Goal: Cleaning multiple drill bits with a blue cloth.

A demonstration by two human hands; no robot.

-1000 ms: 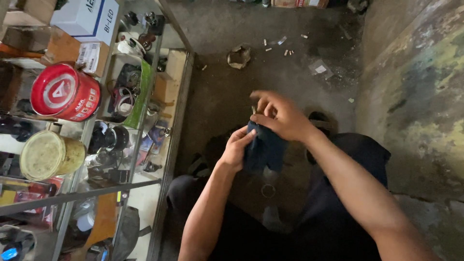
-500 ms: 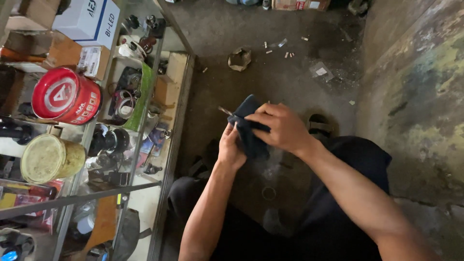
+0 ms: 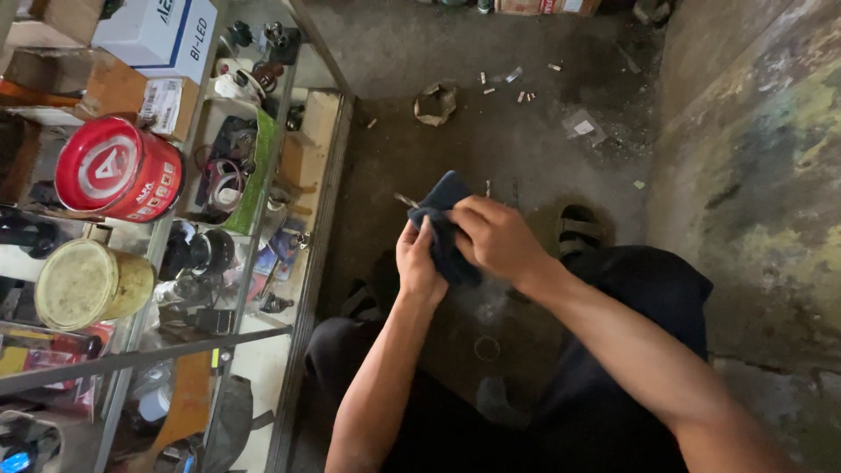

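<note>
Both my hands hold a dark blue cloth (image 3: 444, 219) over my lap. My left hand (image 3: 419, 263) grips it from below, thumb up along the fabric. My right hand (image 3: 498, 236) closes over it from the right. A thin metal tip (image 3: 405, 201) sticks out of the cloth on the left; what it belongs to is hidden in the folds. I sit low in dark trousers above a grey concrete floor (image 3: 491, 149).
A glass display case (image 3: 289, 228) full of small parts stands at my left. On it sit a red round tin (image 3: 118, 171), a yellowish can (image 3: 88, 282) and a white box (image 3: 158, 35). Litter (image 3: 435, 102) lies on the floor ahead. A stained wall (image 3: 753, 158) rises at right.
My hands have shifted left and slightly up with the cloth, and my right hand has closed down over it. A metal tip now pokes out at the left.
</note>
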